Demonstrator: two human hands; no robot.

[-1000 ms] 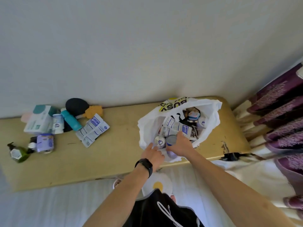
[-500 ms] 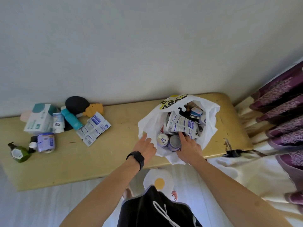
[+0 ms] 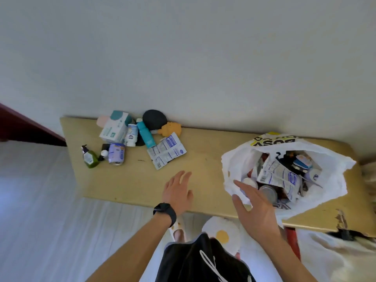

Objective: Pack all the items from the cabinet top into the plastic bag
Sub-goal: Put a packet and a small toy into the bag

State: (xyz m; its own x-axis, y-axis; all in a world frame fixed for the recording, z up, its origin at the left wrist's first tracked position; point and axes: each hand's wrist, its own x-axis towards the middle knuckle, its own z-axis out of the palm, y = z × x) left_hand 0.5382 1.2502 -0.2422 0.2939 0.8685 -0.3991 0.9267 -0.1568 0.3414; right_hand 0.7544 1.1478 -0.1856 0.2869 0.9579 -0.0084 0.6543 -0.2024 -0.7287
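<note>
We start at the far end of the bench [image 3: 130, 186] from the plastic bag [image 3: 236, 165], and there is a fair pile waiting there. A green pump bottle [image 3: 90, 158] stands farthest from the bag, then a lilac tin [image 3: 116, 154] lying on its side, with a white-and-teal box [image 3: 115, 129] behind it by the wall. Closer to the bag we have a small white bottle [image 3: 131, 137], a teal tube [image 3: 145, 134], a black round thing [image 3: 154, 119] and a yellow sponge-like shape [image 3: 170, 128], and nearest the bag a flat sheet of sachets [image 3: 166, 152].

Our left hand [image 3: 179, 191] hovers over bare bench between the sachets and the bag, fingers spread, holding nothing. Our right hand [image 3: 256, 208] sits at the bag's near rim, open too, empty, touching the plastic or just off it; we cannot tell which.

The bag stands open, already loaded with tins, sachets and dark bits. So we judge it roughly half done: the whole cluster away from the bag is left to pack, sachets likely first.
</note>
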